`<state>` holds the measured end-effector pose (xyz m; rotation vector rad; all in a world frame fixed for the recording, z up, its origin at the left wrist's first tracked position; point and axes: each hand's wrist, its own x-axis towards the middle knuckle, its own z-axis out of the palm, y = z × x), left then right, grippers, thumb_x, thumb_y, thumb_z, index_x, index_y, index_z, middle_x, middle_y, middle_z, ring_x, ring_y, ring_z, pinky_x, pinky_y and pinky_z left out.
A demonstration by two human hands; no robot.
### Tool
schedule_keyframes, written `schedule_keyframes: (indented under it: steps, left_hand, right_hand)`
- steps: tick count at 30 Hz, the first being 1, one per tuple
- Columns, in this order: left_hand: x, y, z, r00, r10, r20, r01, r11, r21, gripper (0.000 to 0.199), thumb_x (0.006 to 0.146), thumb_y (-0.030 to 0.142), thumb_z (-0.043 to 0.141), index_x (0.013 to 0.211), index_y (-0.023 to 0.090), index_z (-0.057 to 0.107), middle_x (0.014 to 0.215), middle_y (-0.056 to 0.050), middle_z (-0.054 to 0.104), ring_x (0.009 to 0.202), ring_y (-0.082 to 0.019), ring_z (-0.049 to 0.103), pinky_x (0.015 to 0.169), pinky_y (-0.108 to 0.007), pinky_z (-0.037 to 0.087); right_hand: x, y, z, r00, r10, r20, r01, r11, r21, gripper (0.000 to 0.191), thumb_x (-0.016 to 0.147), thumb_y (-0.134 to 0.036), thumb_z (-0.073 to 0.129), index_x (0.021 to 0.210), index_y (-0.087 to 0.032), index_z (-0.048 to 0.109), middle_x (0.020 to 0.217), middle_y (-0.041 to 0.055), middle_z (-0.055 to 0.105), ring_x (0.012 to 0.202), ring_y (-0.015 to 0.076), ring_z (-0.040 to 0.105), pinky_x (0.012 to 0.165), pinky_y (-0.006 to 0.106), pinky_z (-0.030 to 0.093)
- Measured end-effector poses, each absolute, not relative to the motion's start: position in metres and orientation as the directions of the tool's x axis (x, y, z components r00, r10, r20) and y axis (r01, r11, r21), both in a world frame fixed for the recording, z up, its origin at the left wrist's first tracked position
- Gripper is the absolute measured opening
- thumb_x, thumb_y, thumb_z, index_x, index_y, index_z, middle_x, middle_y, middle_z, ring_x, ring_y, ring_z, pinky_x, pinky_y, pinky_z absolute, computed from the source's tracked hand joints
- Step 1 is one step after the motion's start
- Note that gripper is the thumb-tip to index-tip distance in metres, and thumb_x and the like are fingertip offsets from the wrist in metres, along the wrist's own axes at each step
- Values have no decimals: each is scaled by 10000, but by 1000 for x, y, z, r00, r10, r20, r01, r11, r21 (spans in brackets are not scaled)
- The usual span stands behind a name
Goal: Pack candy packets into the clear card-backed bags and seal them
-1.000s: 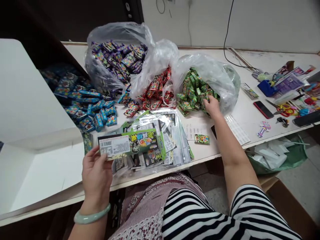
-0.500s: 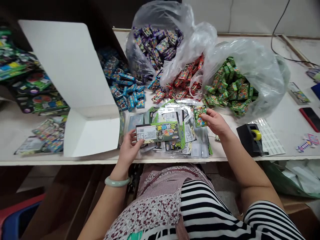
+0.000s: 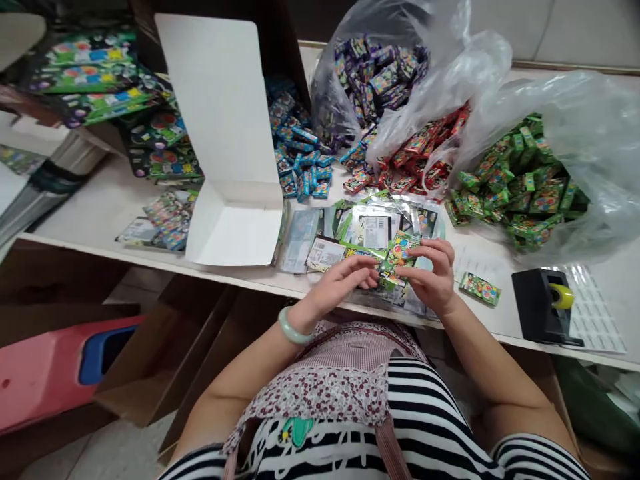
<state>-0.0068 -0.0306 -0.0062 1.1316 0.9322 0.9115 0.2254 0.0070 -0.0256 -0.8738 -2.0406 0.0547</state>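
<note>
My right hand (image 3: 434,275) grips a small printed green packet (image 3: 401,252) between thumb and fingers, tilted above a pile of flat plastic sleeves (image 3: 410,300). Reaching in from the left, my left hand (image 3: 345,283) has its fingers stretched towards the packet's lower edge; nothing shows in its grasp, and I cannot tell whether the fingertips touch the packet. Beneath and beyond that hand, a long black card with a white barcode panel (image 3: 326,253) lies on the pile, partly covered by the hand. Another small green packet (image 3: 480,289) lies right of my right hand.
An upright-lidded white box (image 3: 235,230) stands left of the pile. Behind are blue packets (image 3: 305,167) and clear bags of purple (image 3: 385,73), red (image 3: 420,147) and green packets (image 3: 530,180). A black tape dispenser (image 3: 537,307) sits at right, near the table's front edge (image 3: 240,275).
My left hand has let go of the long black card and moved right, to the green packet. My right hand has brought the packet lower and nearer my body. The view has turned left.
</note>
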Motion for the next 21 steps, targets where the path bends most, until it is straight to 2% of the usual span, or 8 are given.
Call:
schedule_keyframes:
  steps: [4, 7, 10, 12, 15, 17, 19, 21]
  left_hand:
    - [13, -23, -13, 308, 923, -231, -326, 330, 886, 431, 753, 484, 784, 1016, 175, 639, 865, -18, 642, 711, -111, 633, 623, -241, 531]
    - [11, -23, -19, 237, 936, -260, -352, 332, 875, 448, 688, 426, 841, 987, 173, 623, 815, 7, 619, 668, -95, 600, 596, -230, 525]
    - [7, -27, -26, 173, 951, -258, -292, 300, 908, 441, 691, 424, 838, 976, 175, 613, 806, 12, 613, 679, -97, 593, 606, -231, 532]
    - [6, -31, -30, 175, 956, -235, -225, 271, 936, 432, 715, 439, 820, 988, 178, 609, 822, 7, 618, 705, -105, 599, 625, -238, 542]
    - [-1, -33, -34, 207, 971, -121, -74, 139, 988, 428, 833, 510, 703, 1092, 186, 596, 883, -26, 640, 765, -140, 634, 692, -294, 571]
    - [-16, -28, -33, 256, 966, 30, 148, -69, 987, 555, 861, 546, 664, 1272, 195, 538, 1065, -93, 661, 976, -217, 662, 860, -397, 576]
    - [-37, -18, -32, 369, 915, 162, 438, -325, 838, 818, 793, 554, 740, 1451, 204, 402, 1372, -172, 554, 1312, -324, 516, 1103, -524, 436]
    - [-56, -4, -32, 519, 844, 135, 618, -479, 624, 972, 767, 525, 774, 1541, 218, 271, 1575, -193, 348, 1498, -387, 258, 1219, -607, 217]
  right_hand:
    - [224, 0, -40, -354, 664, 659, 591, 705, -392, 289, 831, -234, 680, 919, -500, 753, 1201, 10, 580, 1276, 299, 486, 1055, 548, 451]
    - [228, 1, -37, -364, 657, 660, 540, 726, -426, 487, 891, -203, 591, 1241, -541, 618, 1390, -1, 497, 1359, 293, 445, 1076, 552, 449]
    - [228, 3, -26, -423, 713, 559, 517, 697, -497, 687, 898, -355, 621, 1514, -437, 328, 1557, 69, 355, 1442, 331, 365, 1097, 591, 424]
    - [224, 2, -20, -538, 721, 436, 522, 692, -499, 829, 836, -484, 691, 1543, -359, 276, 1577, 119, 341, 1451, 363, 349, 1126, 623, 375]
    - [221, 2, -16, -608, 710, 354, 529, 695, -487, 808, 814, -467, 715, 1512, -297, 346, 1455, 148, 492, 1359, 347, 466, 1105, 589, 411]
    - [229, 6, -15, -544, 742, 391, 551, 668, -501, 761, 811, -414, 714, 1487, -276, 393, 1376, 146, 559, 1291, 335, 530, 1060, 554, 465]
    - [244, 10, -16, -427, 787, 446, 589, 616, -523, 741, 804, -382, 711, 1474, -274, 413, 1373, 143, 570, 1266, 331, 556, 1005, 523, 516]
    - [258, 14, -18, -332, 818, 469, 624, 563, -542, 730, 804, -362, 704, 1471, -276, 419, 1397, 140, 563, 1269, 327, 562, 960, 497, 549]
